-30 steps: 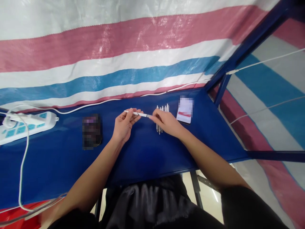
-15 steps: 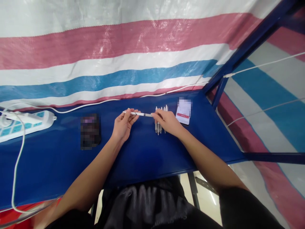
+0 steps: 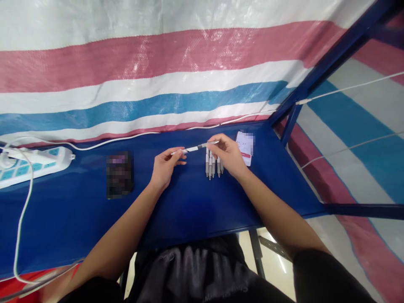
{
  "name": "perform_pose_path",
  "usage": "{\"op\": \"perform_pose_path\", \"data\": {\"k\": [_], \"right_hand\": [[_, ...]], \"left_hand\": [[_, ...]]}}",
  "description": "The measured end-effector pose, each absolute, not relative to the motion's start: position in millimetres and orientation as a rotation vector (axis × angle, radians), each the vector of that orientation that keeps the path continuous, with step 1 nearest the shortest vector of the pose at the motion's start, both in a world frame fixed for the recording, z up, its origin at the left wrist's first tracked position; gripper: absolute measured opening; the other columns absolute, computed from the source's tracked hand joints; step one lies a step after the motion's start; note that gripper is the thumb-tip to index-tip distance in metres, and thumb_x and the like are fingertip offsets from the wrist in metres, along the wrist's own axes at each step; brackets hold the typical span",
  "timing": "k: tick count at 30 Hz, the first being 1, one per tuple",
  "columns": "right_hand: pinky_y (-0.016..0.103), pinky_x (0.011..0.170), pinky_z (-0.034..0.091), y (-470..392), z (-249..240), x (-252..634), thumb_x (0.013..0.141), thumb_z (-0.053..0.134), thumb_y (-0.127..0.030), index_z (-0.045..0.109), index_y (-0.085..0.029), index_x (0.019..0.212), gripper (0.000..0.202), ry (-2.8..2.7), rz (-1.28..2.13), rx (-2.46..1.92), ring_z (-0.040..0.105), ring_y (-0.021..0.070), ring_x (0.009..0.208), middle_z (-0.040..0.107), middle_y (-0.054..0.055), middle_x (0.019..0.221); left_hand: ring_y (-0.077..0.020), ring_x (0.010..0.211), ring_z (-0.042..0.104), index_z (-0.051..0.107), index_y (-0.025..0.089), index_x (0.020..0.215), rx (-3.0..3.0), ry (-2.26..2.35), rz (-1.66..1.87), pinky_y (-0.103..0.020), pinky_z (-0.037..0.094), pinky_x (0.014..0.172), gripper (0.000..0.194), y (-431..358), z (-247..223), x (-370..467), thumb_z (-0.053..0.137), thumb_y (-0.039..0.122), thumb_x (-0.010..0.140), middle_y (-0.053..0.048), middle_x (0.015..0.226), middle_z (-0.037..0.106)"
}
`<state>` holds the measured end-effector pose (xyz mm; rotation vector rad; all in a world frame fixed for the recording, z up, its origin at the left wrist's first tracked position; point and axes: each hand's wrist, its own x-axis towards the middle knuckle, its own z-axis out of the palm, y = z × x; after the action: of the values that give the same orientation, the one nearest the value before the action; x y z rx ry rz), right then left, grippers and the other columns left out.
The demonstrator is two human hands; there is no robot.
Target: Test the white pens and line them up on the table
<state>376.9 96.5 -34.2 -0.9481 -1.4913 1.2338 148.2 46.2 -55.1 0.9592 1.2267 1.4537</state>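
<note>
A white and grey pen is stretched between my two hands above the blue table. My left hand pinches its white end between thumb and fingers. On the grey end, my right hand has its thumb and fingertips closed, and the grey tip shows past them. Several similar pens lie side by side below my right hand, tips toward me, their upper parts partly hidden by it. A phone with a lit screen lies just right of my right hand.
At the left of the table lies a dark, blurred-out object. A white power strip with plugs and cables sits at the far left. Striped sheeting hangs behind the table, and a blue metal frame stands at the right.
My right hand has moved slightly right and up, so the pen now tilts upward to the right. My left hand has shifted a little right. More of the pens on the table shows.
</note>
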Motion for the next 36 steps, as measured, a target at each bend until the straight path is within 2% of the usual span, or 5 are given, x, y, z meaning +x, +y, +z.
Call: {"op": "perform_pose_path", "data": {"k": [2, 8, 13, 20, 36], "right_hand": [[0.033, 0.062, 0.045, 101, -32, 379, 0.09, 0.083, -0.06, 0.068, -0.028, 0.104, 0.038, -1.387, 1.242, -0.924, 0.051, 0.0145, 0.06, 0.056, -0.005, 0.074], [0.037, 0.066, 0.053, 106, -23, 386, 0.091, 0.074, -0.072, 0.066, -0.027, 0.099, 0.046, -1.353, 1.086, -1.027, 0.053, 0.0148, 0.069, 0.068, 0.006, 0.114], [0.037, 0.065, 0.052, 113, -24, 394, 0.096, 0.064, -0.076, 0.064, -0.03, 0.111, 0.048, -1.401, 0.94, -1.086, 0.055, 0.0181, 0.069, 0.055, 0.002, 0.088], [0.035, 0.061, 0.048, 118, -23, 402, 0.094, 0.074, -0.069, 0.066, -0.029, 0.105, 0.042, -1.361, 0.967, -1.015, 0.053, 0.0161, 0.064, 0.048, -0.002, 0.08], [0.034, 0.062, 0.046, 111, -23, 396, 0.083, 0.085, -0.068, 0.07, -0.029, 0.102, 0.047, -1.388, 1.204, -1.0, 0.05, 0.0154, 0.063, 0.056, -0.003, 0.074]], "left_hand": [[-0.0186, 0.079, 0.073, 0.088, 0.019, 0.1, 1.194, 1.321, 1.359, -0.031, 0.061, 0.075, 0.038, 45, -56, 146, 0.093, 0.051, 0.081, -0.007, 0.09, 0.083], [-0.018, 0.075, 0.069, 0.089, 0.023, 0.102, 1.505, 1.393, 1.256, -0.031, 0.055, 0.073, 0.026, 41, -56, 147, 0.086, 0.046, 0.089, -0.006, 0.09, 0.083], [-0.0177, 0.071, 0.068, 0.088, 0.022, 0.1, 1.412, 1.378, 1.296, -0.03, 0.056, 0.071, 0.027, 41, -58, 150, 0.086, 0.047, 0.089, -0.005, 0.084, 0.08], [-0.0174, 0.073, 0.07, 0.088, 0.021, 0.102, 1.402, 1.363, 1.275, -0.03, 0.058, 0.072, 0.03, 40, -61, 151, 0.085, 0.049, 0.09, -0.006, 0.086, 0.081], [-0.016, 0.066, 0.059, 0.089, 0.024, 0.1, 1.449, 1.368, 1.284, -0.03, 0.047, 0.064, 0.023, 37, -58, 155, 0.085, 0.045, 0.09, -0.003, 0.079, 0.077]]}}
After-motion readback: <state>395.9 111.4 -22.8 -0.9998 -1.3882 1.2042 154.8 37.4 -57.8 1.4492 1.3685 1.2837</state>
